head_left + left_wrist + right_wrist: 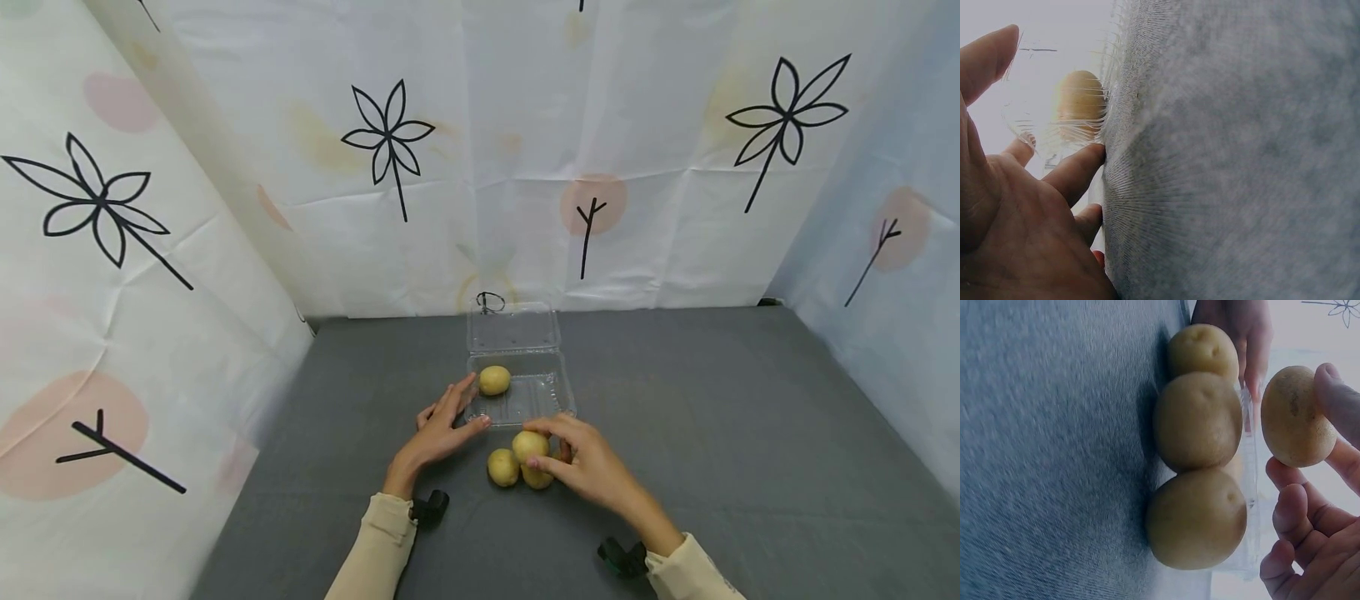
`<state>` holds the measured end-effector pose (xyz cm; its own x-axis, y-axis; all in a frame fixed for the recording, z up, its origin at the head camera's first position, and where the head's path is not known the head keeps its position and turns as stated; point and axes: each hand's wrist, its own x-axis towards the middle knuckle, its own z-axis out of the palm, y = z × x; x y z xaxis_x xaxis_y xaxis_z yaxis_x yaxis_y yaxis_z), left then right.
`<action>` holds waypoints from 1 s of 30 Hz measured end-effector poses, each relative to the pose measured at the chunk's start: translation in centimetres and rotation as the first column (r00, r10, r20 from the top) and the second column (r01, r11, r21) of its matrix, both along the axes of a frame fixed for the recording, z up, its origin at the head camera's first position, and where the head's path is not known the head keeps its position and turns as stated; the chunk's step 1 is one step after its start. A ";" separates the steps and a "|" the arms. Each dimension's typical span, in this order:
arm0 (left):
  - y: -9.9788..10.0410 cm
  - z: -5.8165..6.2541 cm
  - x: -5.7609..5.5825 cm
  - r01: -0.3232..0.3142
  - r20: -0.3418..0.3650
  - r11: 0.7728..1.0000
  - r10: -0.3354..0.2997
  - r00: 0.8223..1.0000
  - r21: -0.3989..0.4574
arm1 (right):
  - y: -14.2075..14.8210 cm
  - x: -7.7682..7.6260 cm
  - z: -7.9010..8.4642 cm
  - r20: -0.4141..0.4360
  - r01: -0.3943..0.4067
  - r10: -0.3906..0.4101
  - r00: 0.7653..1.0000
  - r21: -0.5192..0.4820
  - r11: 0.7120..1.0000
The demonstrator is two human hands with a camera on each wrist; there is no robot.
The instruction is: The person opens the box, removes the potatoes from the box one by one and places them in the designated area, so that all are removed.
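A potato (1294,419) is pinched between the thumb and fingers of my right hand (588,462), raised above several other potatoes (1197,422) grouped on the grey table. Just beyond them lies a clear plastic clamshell box (536,396), its lid (513,327) folded back away from me. One potato (494,381) rests inside at the box's left. My left hand (438,429) is at the box's left side, fingers extended; in the left wrist view its fingertips (1088,156) touch the table beside the clear wall. The grouped potatoes are partly hidden by the right hand in the head view.
A grey cloth (712,433) covers the table. White patterned sheets (480,167) hang behind it and at both sides. Dark straps (430,508) with small cameras sit on both wrists.
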<state>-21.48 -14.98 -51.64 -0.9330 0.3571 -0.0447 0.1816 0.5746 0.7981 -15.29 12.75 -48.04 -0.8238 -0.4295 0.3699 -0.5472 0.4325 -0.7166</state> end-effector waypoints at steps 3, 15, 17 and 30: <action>0.0 0.0 0.0 -0.001 0.001 1.000 0.001 1.000 0.001 | -0.1 0.6 0.0 -0.004 0.000 0.000 1.000 -0.002 1.000; 0.0 0.1 0.0 -0.001 0.007 1.000 0.001 1.000 0.003 | -0.7 2.8 -1.0 0.008 -0.051 0.051 0.999 -0.006 0.999; 0.0 0.1 0.0 0.000 0.007 1.000 0.000 1.000 -0.001 | -0.8 2.9 -1.0 -0.010 -0.052 0.052 0.999 -0.004 0.999; 0.0 0.1 -0.1 0.003 0.001 1.000 -0.003 1.000 0.000 | -1.3 4.2 -1.8 -0.097 -0.061 0.066 0.993 0.052 0.997</action>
